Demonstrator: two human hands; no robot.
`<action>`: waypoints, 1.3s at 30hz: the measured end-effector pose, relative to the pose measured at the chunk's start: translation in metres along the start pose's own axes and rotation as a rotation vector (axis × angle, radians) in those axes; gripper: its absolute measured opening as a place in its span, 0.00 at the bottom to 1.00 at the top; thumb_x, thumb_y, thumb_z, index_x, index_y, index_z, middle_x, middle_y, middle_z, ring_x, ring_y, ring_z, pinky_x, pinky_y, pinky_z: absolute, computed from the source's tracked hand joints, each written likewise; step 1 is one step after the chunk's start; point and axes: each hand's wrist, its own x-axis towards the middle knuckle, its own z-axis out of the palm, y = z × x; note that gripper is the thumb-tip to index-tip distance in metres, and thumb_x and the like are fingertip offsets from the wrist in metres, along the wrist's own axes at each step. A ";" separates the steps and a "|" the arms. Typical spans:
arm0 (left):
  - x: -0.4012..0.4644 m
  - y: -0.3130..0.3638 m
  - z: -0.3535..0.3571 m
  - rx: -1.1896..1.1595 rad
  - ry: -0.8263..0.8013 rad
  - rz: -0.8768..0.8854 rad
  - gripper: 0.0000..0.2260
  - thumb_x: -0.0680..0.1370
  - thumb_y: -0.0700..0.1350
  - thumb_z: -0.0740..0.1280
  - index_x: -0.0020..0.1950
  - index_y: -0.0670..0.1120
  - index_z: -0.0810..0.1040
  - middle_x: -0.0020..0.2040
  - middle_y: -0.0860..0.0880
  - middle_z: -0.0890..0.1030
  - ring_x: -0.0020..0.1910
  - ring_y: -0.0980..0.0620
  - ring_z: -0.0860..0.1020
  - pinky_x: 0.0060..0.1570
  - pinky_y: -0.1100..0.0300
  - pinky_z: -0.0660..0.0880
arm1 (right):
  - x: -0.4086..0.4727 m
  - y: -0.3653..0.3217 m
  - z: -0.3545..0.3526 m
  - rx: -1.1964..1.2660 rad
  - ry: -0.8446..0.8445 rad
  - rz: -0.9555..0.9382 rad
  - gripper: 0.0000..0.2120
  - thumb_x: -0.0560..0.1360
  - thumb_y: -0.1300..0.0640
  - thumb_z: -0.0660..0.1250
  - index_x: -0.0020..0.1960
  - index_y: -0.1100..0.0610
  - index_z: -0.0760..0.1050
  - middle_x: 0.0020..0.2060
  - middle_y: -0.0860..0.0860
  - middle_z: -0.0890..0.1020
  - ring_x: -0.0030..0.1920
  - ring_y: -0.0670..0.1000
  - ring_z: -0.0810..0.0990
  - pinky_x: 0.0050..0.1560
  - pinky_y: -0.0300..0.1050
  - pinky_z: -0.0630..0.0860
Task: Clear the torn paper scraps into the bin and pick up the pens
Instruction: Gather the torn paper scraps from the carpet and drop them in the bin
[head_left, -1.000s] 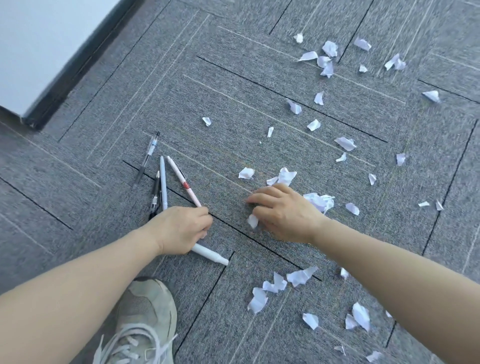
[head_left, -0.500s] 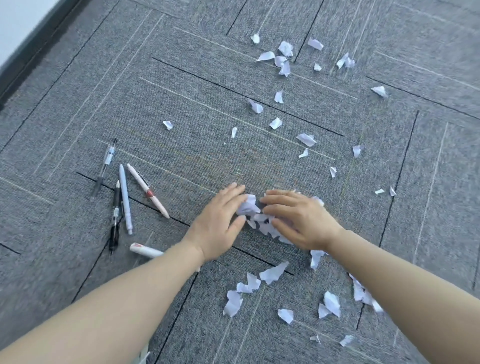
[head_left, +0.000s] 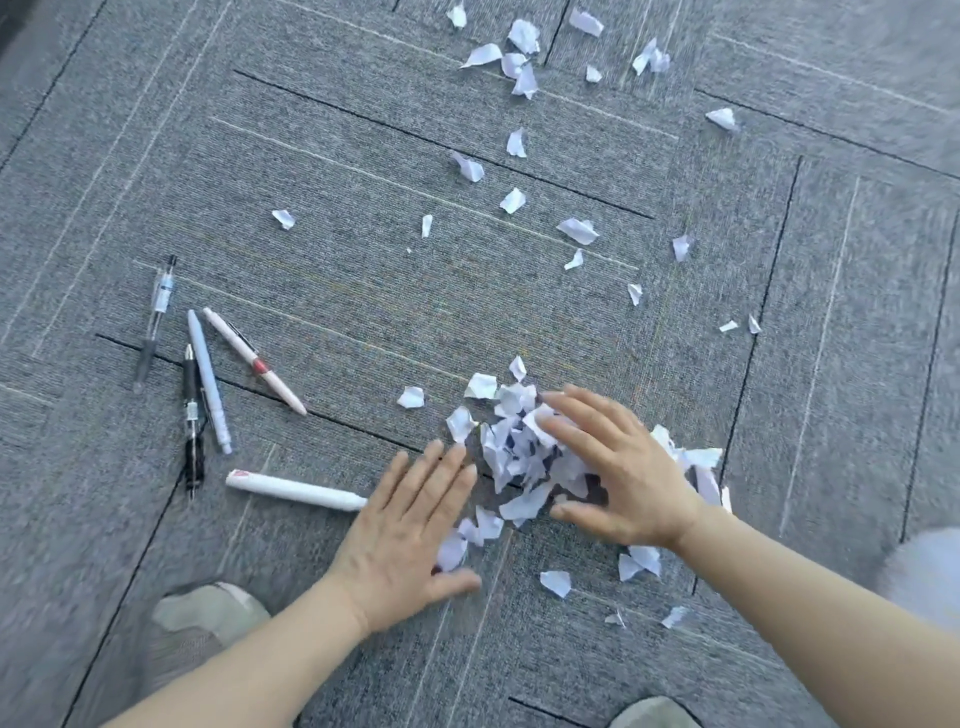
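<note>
Crouching over grey carpet (head_left: 322, 270), a person presses both hands flat, fingers spread and gripping nothing. The right hand (head_left: 621, 475) covers a heap of torn paper scraps (head_left: 511, 452); the left hand (head_left: 410, 535) lies beside it, scraps at its fingertips. Five pens (head_left: 208, 382) lie beyond the left hand's little finger, more scraps ahead.

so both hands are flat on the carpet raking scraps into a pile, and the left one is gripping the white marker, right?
Not quite. In the head view the left hand is open and holds nothing; the white marker lies on the carpet beside it. The right hand is spread over the scrap pile.
</note>
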 end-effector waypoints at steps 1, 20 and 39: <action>0.006 -0.002 -0.002 0.009 0.016 -0.049 0.48 0.71 0.72 0.55 0.77 0.41 0.43 0.78 0.41 0.47 0.76 0.41 0.48 0.69 0.41 0.55 | -0.007 -0.002 0.004 -0.043 0.012 0.002 0.42 0.71 0.29 0.60 0.78 0.50 0.56 0.77 0.54 0.60 0.78 0.58 0.54 0.74 0.64 0.56; 0.105 0.010 -0.015 -0.052 0.195 -0.082 0.33 0.73 0.64 0.58 0.67 0.40 0.64 0.62 0.41 0.74 0.60 0.44 0.67 0.61 0.50 0.61 | 0.074 0.001 0.001 -0.215 0.177 -0.009 0.23 0.73 0.55 0.57 0.64 0.62 0.73 0.49 0.58 0.79 0.46 0.59 0.78 0.45 0.54 0.78; 0.202 0.053 -0.177 -0.246 0.317 0.540 0.12 0.69 0.35 0.74 0.48 0.40 0.75 0.35 0.47 0.79 0.32 0.46 0.78 0.32 0.60 0.73 | -0.003 -0.042 -0.157 0.321 0.446 0.675 0.06 0.78 0.59 0.63 0.43 0.57 0.69 0.31 0.49 0.75 0.33 0.53 0.72 0.34 0.55 0.71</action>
